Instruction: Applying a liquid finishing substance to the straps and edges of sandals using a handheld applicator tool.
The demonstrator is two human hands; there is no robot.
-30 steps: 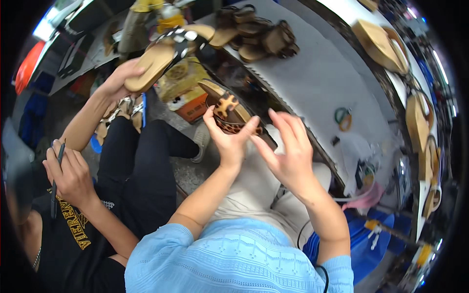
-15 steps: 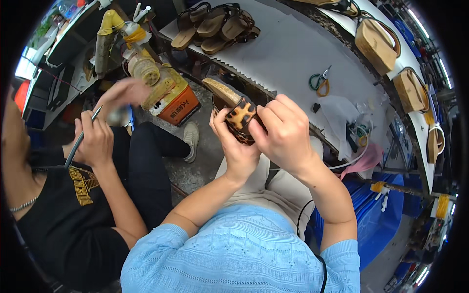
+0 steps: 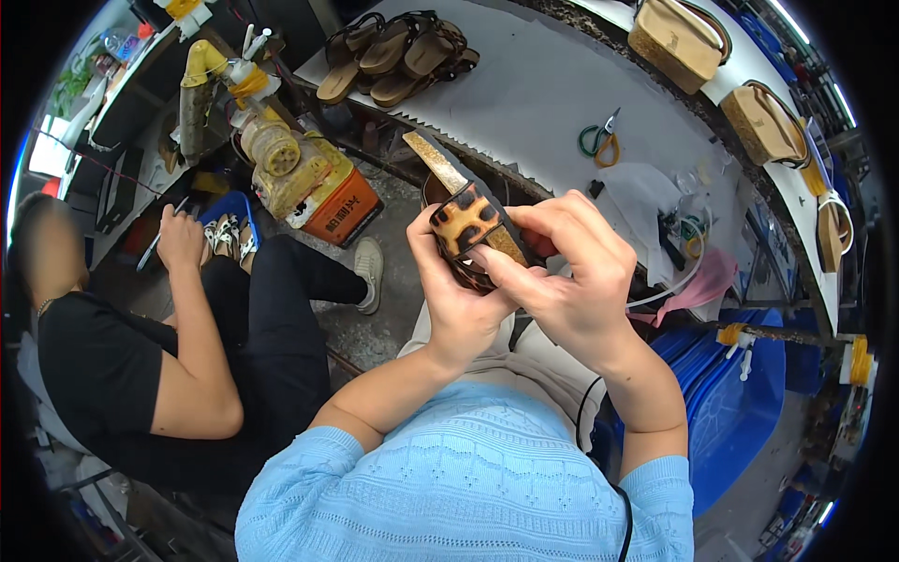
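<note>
Above my lap I hold a sandal (image 3: 464,222) with a leopard-print strap and a cork-coloured sole edge. My left hand (image 3: 451,304) is closed round its near left side, the fingers partly behind it. From the right, my right hand (image 3: 581,267) pinches the sandal's side edge between thumb and fingers, the thumb lying just below the strap. Part of the sandal's right end is hidden by the right hand.
Several dark sandals (image 3: 403,56) lie on the grey bench (image 3: 506,94), with scissors (image 3: 600,140) farther right. Cork-soled sandals stand on a white shelf (image 3: 815,234). An orange-and-yellow can (image 3: 342,201) is on the floor. At left sits a co-worker (image 3: 122,365). Blue bins (image 3: 740,412) stand at right.
The sandal has turned so more of its sole edge shows, and my right hand has moved its pinch along it. The co-worker has leaned back, arm now toward a blue tray.
</note>
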